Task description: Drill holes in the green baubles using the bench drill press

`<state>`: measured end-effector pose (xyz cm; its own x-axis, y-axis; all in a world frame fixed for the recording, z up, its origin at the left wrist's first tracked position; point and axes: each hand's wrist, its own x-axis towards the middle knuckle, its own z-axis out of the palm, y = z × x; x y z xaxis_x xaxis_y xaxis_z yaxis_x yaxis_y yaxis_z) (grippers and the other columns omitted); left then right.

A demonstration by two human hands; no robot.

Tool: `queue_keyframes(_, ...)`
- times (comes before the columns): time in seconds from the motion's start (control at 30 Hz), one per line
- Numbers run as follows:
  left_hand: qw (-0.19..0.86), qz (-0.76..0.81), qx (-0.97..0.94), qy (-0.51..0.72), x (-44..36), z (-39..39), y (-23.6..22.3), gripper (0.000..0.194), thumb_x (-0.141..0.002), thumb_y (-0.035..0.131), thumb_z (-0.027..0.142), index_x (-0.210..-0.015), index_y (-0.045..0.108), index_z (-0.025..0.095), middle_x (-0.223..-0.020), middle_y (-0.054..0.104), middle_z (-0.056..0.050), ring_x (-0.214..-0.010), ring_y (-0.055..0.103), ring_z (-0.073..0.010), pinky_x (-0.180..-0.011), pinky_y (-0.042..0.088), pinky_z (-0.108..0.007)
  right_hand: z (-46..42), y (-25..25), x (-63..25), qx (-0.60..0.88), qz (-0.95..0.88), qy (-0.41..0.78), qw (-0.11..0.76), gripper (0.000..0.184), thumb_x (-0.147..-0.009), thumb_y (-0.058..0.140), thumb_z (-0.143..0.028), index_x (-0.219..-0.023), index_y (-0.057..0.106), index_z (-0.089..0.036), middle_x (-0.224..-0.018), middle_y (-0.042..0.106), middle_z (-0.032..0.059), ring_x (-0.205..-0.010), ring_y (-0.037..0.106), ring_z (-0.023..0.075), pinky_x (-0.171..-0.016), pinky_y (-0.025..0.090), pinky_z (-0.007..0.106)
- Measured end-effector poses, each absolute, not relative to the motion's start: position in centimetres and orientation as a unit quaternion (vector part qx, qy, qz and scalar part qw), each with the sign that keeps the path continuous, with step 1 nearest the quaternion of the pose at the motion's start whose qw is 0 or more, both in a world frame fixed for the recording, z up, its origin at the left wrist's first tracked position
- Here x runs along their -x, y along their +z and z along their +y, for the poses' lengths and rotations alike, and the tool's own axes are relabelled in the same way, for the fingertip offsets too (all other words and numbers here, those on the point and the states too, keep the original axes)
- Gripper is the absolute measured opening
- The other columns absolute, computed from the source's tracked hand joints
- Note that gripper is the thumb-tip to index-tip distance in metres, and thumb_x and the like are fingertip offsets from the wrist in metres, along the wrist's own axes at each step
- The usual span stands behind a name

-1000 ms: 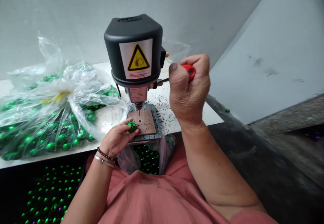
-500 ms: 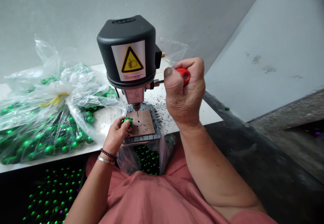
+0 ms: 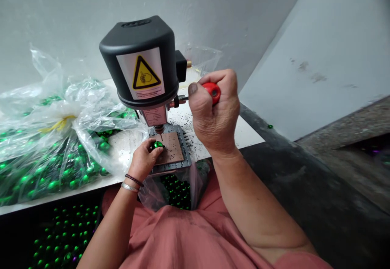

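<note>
A small black bench drill (image 3: 140,60) with a yellow warning label stands on the white table (image 3: 246,133). My right hand (image 3: 213,115) is closed round the red knob (image 3: 212,91) of its feed lever. My left hand (image 3: 144,158) pinches a shiny green bead (image 3: 157,144) on the brown drill plate (image 3: 170,147), right under the drill bit (image 3: 159,131). Bracelets sit on my left wrist.
A large clear plastic bag (image 3: 55,139) full of green beads lies on the table to the left. Another clear bag (image 3: 176,188) of beads hangs below the drill plate at my lap. Dark drilling chips (image 3: 190,129) are scattered round the drill. Grey walls close in behind and right.
My left hand has carried the green bead from the plate's left edge to beneath the drill bit. My right hand has lowered slightly with the red knob.
</note>
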<state>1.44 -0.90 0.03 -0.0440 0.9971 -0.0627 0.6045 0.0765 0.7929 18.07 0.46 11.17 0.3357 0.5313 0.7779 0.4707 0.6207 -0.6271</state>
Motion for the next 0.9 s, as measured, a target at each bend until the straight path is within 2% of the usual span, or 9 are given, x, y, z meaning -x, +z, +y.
queue_keyframes(0.17, 0.303, 0.662, -0.636, 0.257, -1.6, -0.4, 0.3, 0.039, -0.072, 0.058, 0.034, -0.108, 0.061, 0.019, -0.097, 0.068, -0.005, -0.087, 0.061, -0.0192, -0.077, 0.046, -0.03, 0.5, 11.0, -18.1, 0.437, -0.583, 0.017, 0.685, 0.017, -0.082, 0.046, -0.037, -0.078, 0.04, -0.021, -0.065, 0.037, -0.0042, -0.057, 0.039, 0.0036, -0.054, 0.039, 0.018)
queue_keyframes(0.47, 0.308, 0.648, -0.646, 0.259, -2.0, 0.5, 0.3, 0.042, -0.067, 0.063, 0.032, -0.108, 0.064, 0.021, -0.1, 0.068, -0.003, -0.093, 0.06, -0.0202, -0.087, 0.043, -0.031, 0.6, 11.2, -18.2, 0.436, -0.58, 0.022, 0.687, 0.019, -0.081, 0.047, -0.038, -0.076, 0.041, -0.021, -0.062, 0.039, -0.0055, -0.052, 0.036, 0.0021, -0.051, 0.039, 0.016)
queue_keyframes(0.7, 0.344, 0.617, -0.67, 0.228, -2.3, 1.4, 0.6, 0.048, -0.066, 0.064, 0.032, -0.113, 0.063, 0.02, -0.095, 0.069, -0.002, -0.091, 0.06, -0.0194, -0.087, 0.043, -0.031, 0.3, 11.4, -18.5, 0.431, -0.59, 0.037, 0.681, 0.017, -0.078, 0.052, -0.033, -0.074, 0.042, -0.02, -0.059, 0.038, -0.0069, -0.05, 0.034, 0.0008, -0.05, 0.037, 0.015)
queue_keyframes(0.9, 0.332, 0.611, -0.669, 0.262, -2.2, 1.3, -0.2, 0.045, -0.065, 0.066, 0.03, -0.109, 0.064, 0.019, -0.102, 0.067, -0.004, -0.095, 0.059, -0.0191, -0.091, 0.042, -0.031, -0.2, 10.9, -18.8, 0.441, -0.595, -0.013, 0.672, 0.014, -0.075, 0.052, -0.027, -0.068, 0.042, -0.02, -0.056, 0.038, -0.0067, -0.048, 0.032, 0.002, -0.047, 0.036, 0.017)
